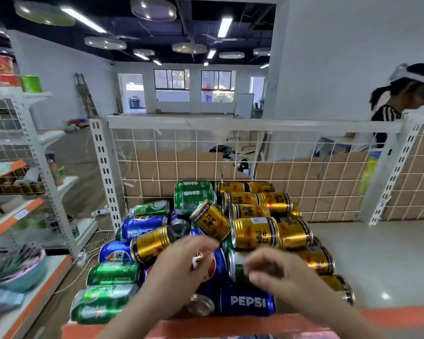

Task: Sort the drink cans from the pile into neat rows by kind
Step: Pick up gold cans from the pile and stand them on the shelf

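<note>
A pile of drink cans lies on the left part of a grey shelf [377, 260]: gold cans [255, 232] mostly at the right and back, green cans [194, 199] at the back and left, blue Pepsi cans [247, 302] in the front and middle. My left hand [179, 272] reaches into the pile's middle, its fingers curled over a blue Pepsi can [217, 265]. My right hand [274, 272] hovers just right of it, fingers bent around a green can [238, 266] lying on its side. Both hands are blurred, so the grips are unclear.
A white wire grid [230, 155] backs the shelf, with cardboard behind it. An orange edge strip [230, 326] runs along the front. Another shelving unit [22, 167] with goods stands at the left. A person [397, 104] stands beyond the grid at the right.
</note>
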Demonstrator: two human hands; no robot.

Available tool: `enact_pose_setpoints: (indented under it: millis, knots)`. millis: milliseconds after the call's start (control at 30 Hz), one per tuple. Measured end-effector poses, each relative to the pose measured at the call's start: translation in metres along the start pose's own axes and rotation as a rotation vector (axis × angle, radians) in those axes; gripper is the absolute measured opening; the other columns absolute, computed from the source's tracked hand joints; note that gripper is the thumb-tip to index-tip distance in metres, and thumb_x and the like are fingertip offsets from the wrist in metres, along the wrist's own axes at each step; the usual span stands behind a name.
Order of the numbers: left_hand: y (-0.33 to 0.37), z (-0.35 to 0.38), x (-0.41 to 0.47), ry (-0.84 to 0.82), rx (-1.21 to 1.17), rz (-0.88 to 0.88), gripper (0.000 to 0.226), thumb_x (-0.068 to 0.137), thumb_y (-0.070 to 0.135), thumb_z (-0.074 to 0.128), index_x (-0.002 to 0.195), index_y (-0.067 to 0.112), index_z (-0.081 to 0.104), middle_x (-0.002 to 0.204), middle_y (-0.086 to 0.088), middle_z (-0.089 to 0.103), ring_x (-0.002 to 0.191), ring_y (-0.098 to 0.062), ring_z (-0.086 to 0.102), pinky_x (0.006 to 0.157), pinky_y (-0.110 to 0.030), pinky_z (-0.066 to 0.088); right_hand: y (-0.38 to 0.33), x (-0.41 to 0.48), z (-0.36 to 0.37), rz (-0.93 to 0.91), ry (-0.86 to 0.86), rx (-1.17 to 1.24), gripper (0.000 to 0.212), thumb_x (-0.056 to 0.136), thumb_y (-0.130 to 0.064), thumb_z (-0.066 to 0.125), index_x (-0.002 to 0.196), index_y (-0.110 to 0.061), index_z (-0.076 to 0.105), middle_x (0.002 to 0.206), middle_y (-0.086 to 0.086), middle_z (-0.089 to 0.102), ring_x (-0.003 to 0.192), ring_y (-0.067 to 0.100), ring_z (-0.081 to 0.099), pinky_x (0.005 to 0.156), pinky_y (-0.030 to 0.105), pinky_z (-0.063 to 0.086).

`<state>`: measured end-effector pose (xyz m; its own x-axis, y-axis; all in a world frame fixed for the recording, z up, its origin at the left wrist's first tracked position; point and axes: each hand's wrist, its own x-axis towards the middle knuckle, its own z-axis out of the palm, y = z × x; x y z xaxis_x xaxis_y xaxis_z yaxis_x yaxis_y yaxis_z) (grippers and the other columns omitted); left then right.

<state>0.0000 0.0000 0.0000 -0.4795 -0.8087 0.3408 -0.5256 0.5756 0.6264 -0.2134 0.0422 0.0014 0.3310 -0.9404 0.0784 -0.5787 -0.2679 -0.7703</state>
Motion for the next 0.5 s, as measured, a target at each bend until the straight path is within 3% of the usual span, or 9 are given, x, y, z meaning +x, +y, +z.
enact_pose_setpoints:
  millis: [67, 133, 233, 333, 500]
  knots:
    - [0.003, -0.006, 0.042, 0.013, 0.306, 0.078, 0.027, 0.094, 0.027, 0.05, 0.12, 0.035, 0.054, 0.117, 0.022, 0.052, 0.115, -0.001, 0.045, 0.098, -0.019, 0.036, -0.002, 0.024, -0.016, -0.089, 0.191, -0.292, 0.012, 0.084, -0.042, 0.058, 0.096, -0.038, 0.057, 0.096, -0.022, 0.06, 0.093, -0.003, 0.053, 0.084, 0.02, 0.046]
    - [0.0, -0.006, 0.083, -0.09, 0.581, 0.129, 0.036, 0.094, 0.029, 0.047, 0.13, 0.025, 0.046, 0.131, 0.008, 0.049, 0.127, -0.012, 0.039, 0.11, -0.026, 0.025, -0.007, 0.047, -0.029, -0.168, 0.272, -0.577, 0.023, 0.088, -0.039, 0.058, 0.109, -0.033, 0.057, 0.11, -0.018, 0.056, 0.106, -0.001, 0.045, 0.096, 0.024, 0.039]
    - [-0.019, 0.014, 0.112, -0.314, 0.876, 0.171, 0.048, 0.092, 0.028, 0.051, 0.137, 0.019, 0.039, 0.14, -0.004, 0.043, 0.135, -0.021, 0.033, 0.119, -0.039, 0.004, 0.002, 0.071, -0.029, -0.128, 0.134, -0.824, 0.044, 0.088, -0.043, 0.056, 0.128, -0.03, 0.046, 0.13, -0.008, 0.045, 0.123, 0.013, 0.033, 0.107, 0.037, 0.031]
    - [-0.033, 0.025, 0.128, -0.38, 1.02, 0.213, 0.063, 0.087, 0.027, 0.058, 0.143, 0.017, 0.03, 0.147, -0.008, 0.034, 0.138, -0.024, 0.027, 0.118, -0.043, 0.001, 0.017, 0.083, -0.029, -0.073, 0.052, -0.95, 0.063, 0.085, -0.044, 0.06, 0.139, -0.029, 0.031, 0.141, 0.0, 0.036, 0.131, 0.022, 0.027, 0.11, 0.042, 0.026]
    - [-0.045, 0.032, 0.136, -0.383, 1.219, 0.275, 0.073, 0.082, 0.033, 0.06, 0.145, 0.017, 0.025, 0.148, -0.008, 0.031, 0.138, -0.026, 0.026, 0.118, -0.043, 0.007, 0.031, 0.094, -0.025, -0.057, 0.071, -1.035, 0.075, 0.082, -0.043, 0.063, 0.142, -0.025, 0.022, 0.137, 0.005, 0.039, 0.124, 0.025, 0.036, 0.102, 0.043, 0.035]
